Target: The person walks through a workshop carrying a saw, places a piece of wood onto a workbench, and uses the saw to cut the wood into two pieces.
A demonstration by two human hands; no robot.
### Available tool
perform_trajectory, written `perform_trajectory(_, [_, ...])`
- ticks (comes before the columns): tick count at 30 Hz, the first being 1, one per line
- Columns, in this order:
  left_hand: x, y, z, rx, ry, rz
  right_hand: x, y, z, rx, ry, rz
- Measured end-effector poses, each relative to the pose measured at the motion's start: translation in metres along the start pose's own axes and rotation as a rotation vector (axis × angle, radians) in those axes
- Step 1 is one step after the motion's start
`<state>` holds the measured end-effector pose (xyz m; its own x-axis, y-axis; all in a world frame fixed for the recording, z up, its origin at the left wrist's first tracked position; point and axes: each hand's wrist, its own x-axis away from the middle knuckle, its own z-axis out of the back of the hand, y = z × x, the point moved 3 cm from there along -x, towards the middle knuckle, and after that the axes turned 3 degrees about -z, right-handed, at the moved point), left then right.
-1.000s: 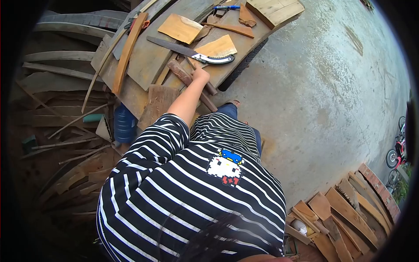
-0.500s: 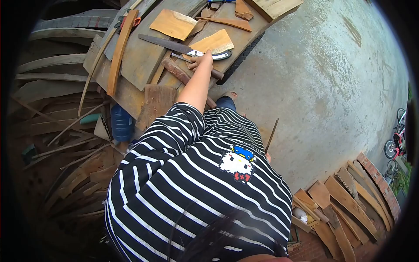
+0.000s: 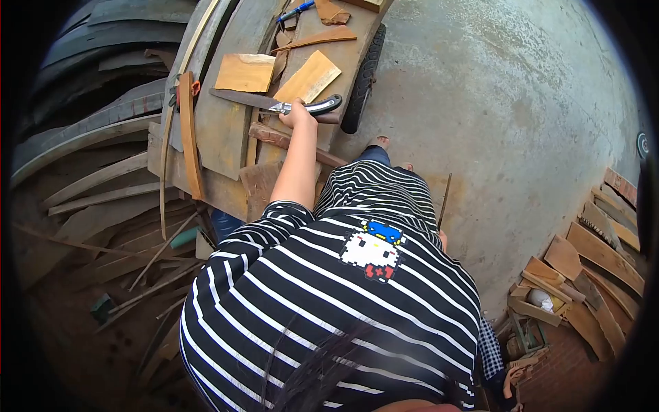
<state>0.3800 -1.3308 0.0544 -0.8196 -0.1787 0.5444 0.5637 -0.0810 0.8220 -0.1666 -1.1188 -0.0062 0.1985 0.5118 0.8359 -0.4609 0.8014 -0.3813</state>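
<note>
My left hand [image 3: 296,114] is stretched forward and closed around the black-and-white handle of a hand saw [image 3: 241,99], which lies across the plank-topped workbench [image 3: 220,141]. The saw's blade points left, just below two flat light wood offcuts [image 3: 245,72] [image 3: 309,77]. A round wooden handle [image 3: 274,135] lies under my wrist. My right hand [image 3: 443,239] is mostly hidden behind my striped shirt at hip level. A thin stick [image 3: 446,196] rises from it.
A curved wooden strip [image 3: 187,130] and a blue pen [image 3: 296,9] lie on the bench, and a tyre [image 3: 364,69] sits at its right edge. Bent laths pile up on the left [image 3: 89,185]. Stacked wood pieces [image 3: 597,254] lie at the right on the concrete floor [image 3: 522,103].
My left hand moved from the round wooden handle up to the saw handle and closed on it. The thin stick came into view at my right side.
</note>
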Motion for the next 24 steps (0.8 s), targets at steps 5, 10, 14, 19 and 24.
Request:
perform_trajectory(5, [0.009,0.024,-0.011,0.025,-0.012,-0.064,0.007,-0.004,-0.023,0.016,-0.016,-0.037])
perform_trajectory(10, [0.02,0.03,-0.007,-0.083,-0.06,-0.195,0.007,-0.014,-0.022,0.068,-0.027,-0.053])
perform_trajectory(14, [0.028,0.036,0.011,-0.236,-0.201,-0.372,0.001,-0.045,-0.003,0.108,-0.014,-0.036])
perform_trajectory(19, [0.034,0.025,0.046,-0.312,-0.381,-0.576,-0.037,-0.082,0.034,0.219,-0.026,0.015])
perform_trajectory(24, [0.075,0.008,0.094,-0.668,-0.385,-0.668,-0.087,-0.111,0.101,0.398,-0.059,0.07])
